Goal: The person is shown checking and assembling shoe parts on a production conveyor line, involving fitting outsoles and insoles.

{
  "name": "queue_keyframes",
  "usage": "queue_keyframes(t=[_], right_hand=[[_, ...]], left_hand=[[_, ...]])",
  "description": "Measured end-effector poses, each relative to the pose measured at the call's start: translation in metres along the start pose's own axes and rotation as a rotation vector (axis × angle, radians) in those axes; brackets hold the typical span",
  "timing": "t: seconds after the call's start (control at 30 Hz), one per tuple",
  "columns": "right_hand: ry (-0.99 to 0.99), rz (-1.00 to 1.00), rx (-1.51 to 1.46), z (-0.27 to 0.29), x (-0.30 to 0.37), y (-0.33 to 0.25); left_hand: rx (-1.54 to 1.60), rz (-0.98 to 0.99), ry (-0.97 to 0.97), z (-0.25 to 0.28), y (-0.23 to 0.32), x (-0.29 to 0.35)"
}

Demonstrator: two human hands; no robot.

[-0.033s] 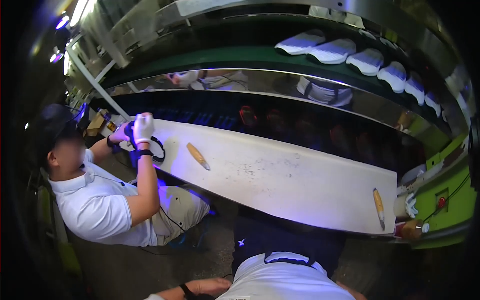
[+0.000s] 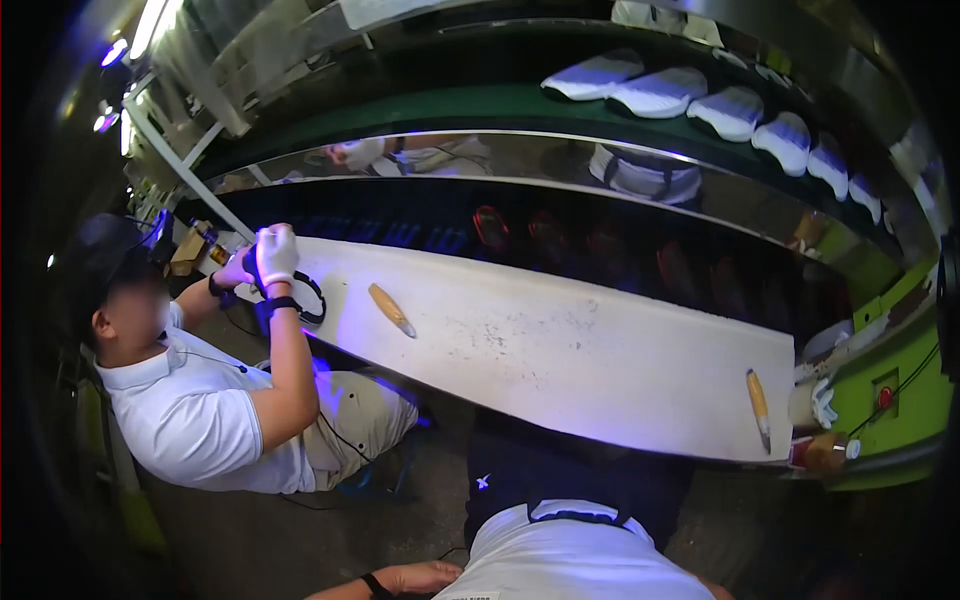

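Observation:
My left hand [image 2: 425, 577], with a dark band on its wrist, rests at the left side of my white shirt near the lower edge. Its fingers lie loosely stretched out and hold nothing I can see. Of my right arm only a sliver of skin shows at the lower edge; the hand is out of view. In front of me stands a long white-topped bench [image 2: 620, 390]. On its right end lies a wooden-handled tool [image 2: 757, 405] with a grey pointed tip. A similar wooden-handled tool [image 2: 390, 308] lies farther left, closer to the co-worker.
At left a seated co-worker [image 2: 200, 420] raises a white-gloved hand [image 2: 276, 252] by a black strap [image 2: 312, 297]. White shoe-shaped pieces [image 2: 660, 93] line the green belt [image 2: 400, 115] behind the bench. A brown bottle [image 2: 826, 451] is beside the bench's right end.
The whole view has shifted slightly. The co-worker's gloved hand has moved a little to the left. My left hand stays at my side.

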State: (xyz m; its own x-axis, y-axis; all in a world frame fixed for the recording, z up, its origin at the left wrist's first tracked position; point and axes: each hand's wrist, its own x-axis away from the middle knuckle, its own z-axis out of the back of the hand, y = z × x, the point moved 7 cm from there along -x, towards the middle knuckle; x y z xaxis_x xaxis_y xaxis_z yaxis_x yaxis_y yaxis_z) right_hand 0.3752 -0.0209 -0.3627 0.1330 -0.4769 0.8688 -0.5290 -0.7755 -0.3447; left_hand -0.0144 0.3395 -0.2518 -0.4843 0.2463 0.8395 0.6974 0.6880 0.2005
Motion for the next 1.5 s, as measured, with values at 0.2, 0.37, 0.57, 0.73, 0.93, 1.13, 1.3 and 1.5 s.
queue_keyframes(t=[0.2,0.37,0.57,0.73,0.93,1.13,1.3,1.5], right_hand=[[0.168,-0.089,0.207,-0.006,0.066,-0.022],[-0.018,0.013,0.299,-0.025,0.061,-0.085],[-0.213,-0.112,0.430,-0.024,0.052,-0.057],[-0.278,-0.008,0.687,-0.032,0.041,-0.090],[0.119,0.726,0.962,-0.067,0.068,-0.313],[0.527,1.019,0.917,-0.076,0.053,-0.426],[0.831,1.280,0.696,-0.058,0.041,-0.429],[0.879,1.385,0.780,-0.066,0.033,-0.420]], left_hand=[[0.203,-0.007,0.084,-0.002,-0.024,0.003],[0.197,-0.004,0.131,0.005,-0.014,0.004],[0.176,0.000,0.127,0.016,0.015,-0.001],[0.111,-0.015,0.099,0.029,0.049,-0.009],[-0.136,-0.164,0.011,0.032,0.127,-0.028],[-0.982,-1.041,-0.077,-0.132,0.329,-0.009],[-1.297,-1.092,-1.070,-0.317,0.337,0.085],[-1.291,-1.070,-1.468,-0.350,0.302,0.111]])
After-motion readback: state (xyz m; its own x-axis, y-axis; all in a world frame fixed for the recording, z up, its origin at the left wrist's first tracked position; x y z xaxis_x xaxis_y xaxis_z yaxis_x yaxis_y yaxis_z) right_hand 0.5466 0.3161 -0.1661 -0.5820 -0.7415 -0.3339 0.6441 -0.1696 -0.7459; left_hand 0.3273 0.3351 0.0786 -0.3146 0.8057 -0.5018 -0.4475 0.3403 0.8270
